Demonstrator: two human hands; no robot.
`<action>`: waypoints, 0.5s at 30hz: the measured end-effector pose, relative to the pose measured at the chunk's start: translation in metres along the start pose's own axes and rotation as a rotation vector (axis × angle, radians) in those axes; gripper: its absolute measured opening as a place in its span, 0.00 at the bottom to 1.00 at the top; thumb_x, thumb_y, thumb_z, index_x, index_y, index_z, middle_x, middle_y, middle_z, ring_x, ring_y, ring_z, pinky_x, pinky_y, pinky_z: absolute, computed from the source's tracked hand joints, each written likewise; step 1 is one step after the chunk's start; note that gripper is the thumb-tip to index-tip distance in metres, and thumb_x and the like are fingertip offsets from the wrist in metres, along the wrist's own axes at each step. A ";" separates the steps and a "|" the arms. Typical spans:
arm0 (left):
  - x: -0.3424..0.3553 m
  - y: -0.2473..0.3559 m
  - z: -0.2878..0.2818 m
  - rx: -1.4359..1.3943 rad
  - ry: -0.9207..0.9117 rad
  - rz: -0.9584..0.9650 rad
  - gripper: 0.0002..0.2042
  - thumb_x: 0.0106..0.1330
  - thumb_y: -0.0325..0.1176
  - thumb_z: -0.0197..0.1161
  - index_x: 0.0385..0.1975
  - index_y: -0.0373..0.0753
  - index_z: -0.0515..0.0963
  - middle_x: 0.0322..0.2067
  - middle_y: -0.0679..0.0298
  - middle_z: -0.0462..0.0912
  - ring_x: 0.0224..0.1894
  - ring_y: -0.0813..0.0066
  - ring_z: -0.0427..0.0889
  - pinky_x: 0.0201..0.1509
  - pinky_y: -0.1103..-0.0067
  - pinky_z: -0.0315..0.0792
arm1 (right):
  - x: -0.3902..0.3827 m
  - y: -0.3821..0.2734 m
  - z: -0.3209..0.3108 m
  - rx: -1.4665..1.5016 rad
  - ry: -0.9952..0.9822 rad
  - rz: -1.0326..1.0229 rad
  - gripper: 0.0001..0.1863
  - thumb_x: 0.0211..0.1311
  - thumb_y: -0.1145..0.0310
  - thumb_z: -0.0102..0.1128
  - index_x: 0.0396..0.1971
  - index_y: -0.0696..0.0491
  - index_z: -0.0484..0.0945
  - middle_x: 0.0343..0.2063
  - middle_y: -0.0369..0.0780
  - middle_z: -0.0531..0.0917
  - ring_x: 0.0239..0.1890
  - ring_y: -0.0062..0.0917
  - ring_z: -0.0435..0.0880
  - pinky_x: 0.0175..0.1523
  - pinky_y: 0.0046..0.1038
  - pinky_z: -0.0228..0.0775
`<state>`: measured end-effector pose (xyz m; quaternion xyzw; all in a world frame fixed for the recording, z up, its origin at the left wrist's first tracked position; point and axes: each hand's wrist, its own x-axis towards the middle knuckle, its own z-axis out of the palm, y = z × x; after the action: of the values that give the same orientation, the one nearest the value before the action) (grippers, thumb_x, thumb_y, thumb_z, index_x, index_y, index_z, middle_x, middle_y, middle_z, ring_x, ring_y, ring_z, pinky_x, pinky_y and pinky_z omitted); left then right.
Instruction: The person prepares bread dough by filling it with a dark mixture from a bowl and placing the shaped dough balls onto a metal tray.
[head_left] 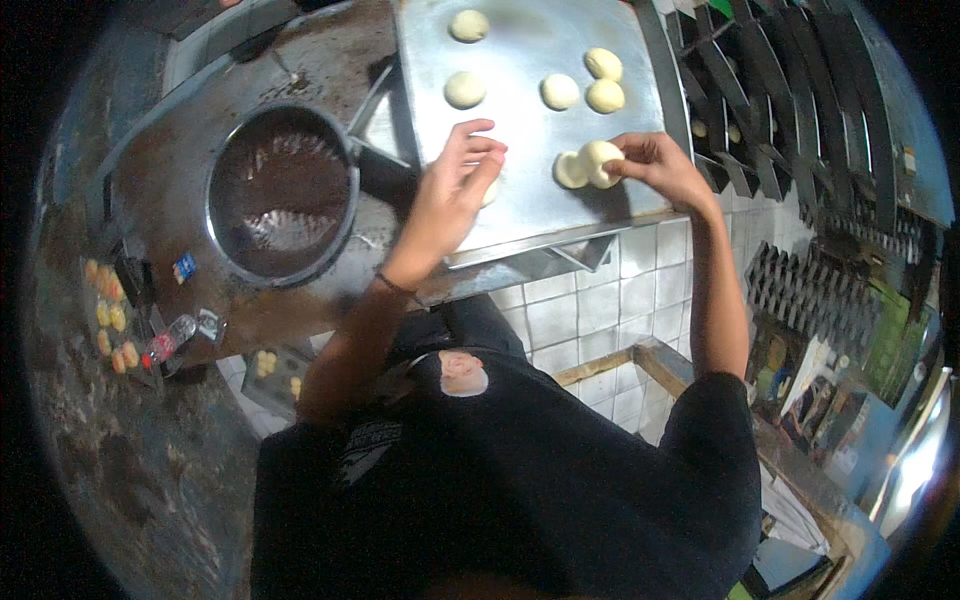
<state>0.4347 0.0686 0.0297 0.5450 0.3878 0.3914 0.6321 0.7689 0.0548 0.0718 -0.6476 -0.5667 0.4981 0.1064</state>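
Note:
My right hand (658, 172) pinches a pale dough ball (600, 165) on the right part of a metal tray (520, 220), with another round dough piece (569, 174) touching its left side. My left hand (458, 185) is over the tray's left part, fingers loosely curved and apart, nothing between them; a dough piece (488, 196) shows partly behind it. Farther up the tray sit several dough balls (465, 89), two of them (604, 80) touching at the right.
A large round pan (284, 252) with dark contents sits on the stained counter to the left. Beyond it lie filled pastries (110, 300) and a plastic bottle (170, 340). A lower tray with dough (258, 387) is partly hidden. Metal racks (790, 110) line the right side.

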 end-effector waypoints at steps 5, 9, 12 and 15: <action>-0.017 0.016 -0.016 -0.101 0.005 -0.016 0.22 0.85 0.46 0.47 0.41 0.33 0.80 0.33 0.60 0.83 0.38 0.73 0.79 0.49 0.72 0.74 | -0.010 -0.120 0.137 0.310 0.214 -0.230 0.14 0.62 0.73 0.74 0.46 0.61 0.85 0.36 0.38 0.89 0.40 0.19 0.86 0.49 0.26 0.79; -0.035 0.023 -0.066 -0.101 0.453 0.169 0.29 0.83 0.53 0.50 0.25 0.34 0.76 0.17 0.67 0.74 0.22 0.82 0.70 0.27 0.77 0.66 | -0.001 -0.176 0.217 0.418 0.317 -0.536 0.14 0.63 0.72 0.73 0.45 0.61 0.83 0.35 0.37 0.87 0.39 0.19 0.85 0.49 0.25 0.78; -0.055 0.051 -0.098 -0.102 0.524 0.231 0.32 0.83 0.53 0.49 0.18 0.34 0.74 0.13 0.66 0.71 0.19 0.80 0.69 0.23 0.72 0.64 | 0.011 -0.214 0.266 0.541 0.490 -0.479 0.13 0.62 0.70 0.75 0.40 0.60 0.81 0.33 0.37 0.87 0.37 0.18 0.84 0.44 0.23 0.76; -0.071 0.053 -0.122 -0.287 0.552 0.137 0.30 0.83 0.57 0.48 0.26 0.36 0.79 0.20 0.72 0.76 0.24 0.82 0.74 0.29 0.77 0.70 | 0.033 -0.253 0.305 0.726 0.666 -0.511 0.09 0.66 0.71 0.74 0.34 0.60 0.83 0.30 0.36 0.87 0.34 0.15 0.82 0.40 0.20 0.75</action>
<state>0.2907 0.0559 0.0743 0.3485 0.4479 0.6165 0.5457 0.3719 0.0373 0.0848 -0.5335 -0.4336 0.3882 0.6137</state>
